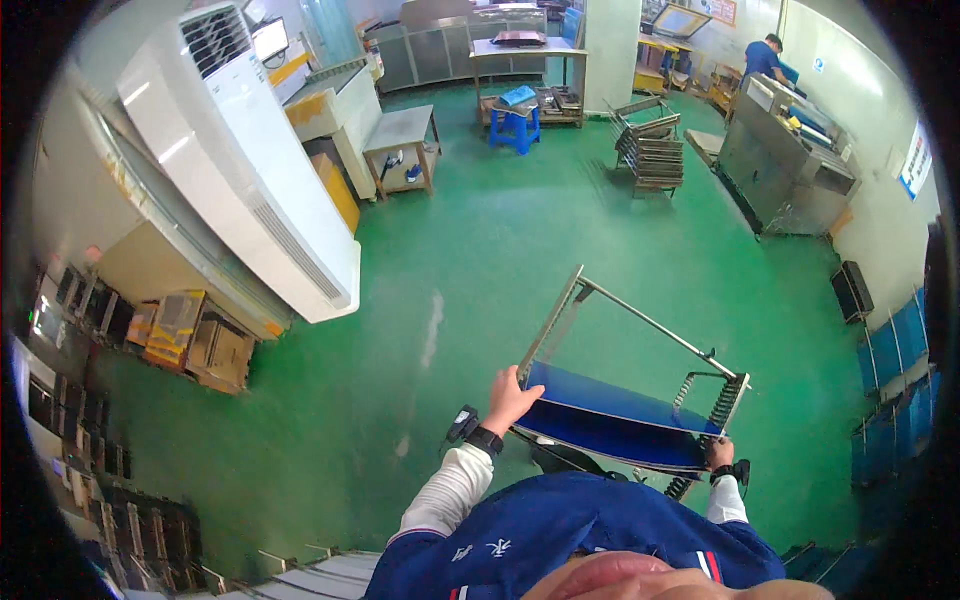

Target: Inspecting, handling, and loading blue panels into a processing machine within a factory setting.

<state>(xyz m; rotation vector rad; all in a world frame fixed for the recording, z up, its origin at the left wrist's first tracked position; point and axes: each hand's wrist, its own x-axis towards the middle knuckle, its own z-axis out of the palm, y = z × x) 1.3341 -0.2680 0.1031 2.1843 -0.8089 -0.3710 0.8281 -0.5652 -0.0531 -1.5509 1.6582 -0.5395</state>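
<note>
While the left hand [510,398] is closed on the near left corner of the grey metal slotted rack [640,390], the right hand [718,453] grips its near right corner. Both hands are just as near. Flat dark blue panels [615,415] lie in the rack, long side going left to right between the hands. Past it spreads the green floor [500,250].

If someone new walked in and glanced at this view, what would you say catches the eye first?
Probably the metal rack low in the middle, carrying dark blue panels and gripped by the left hand and right hand. Next, the wide green floor, and the tall white cabinet unit at upper left. Another person stands far off at upper right.
</note>
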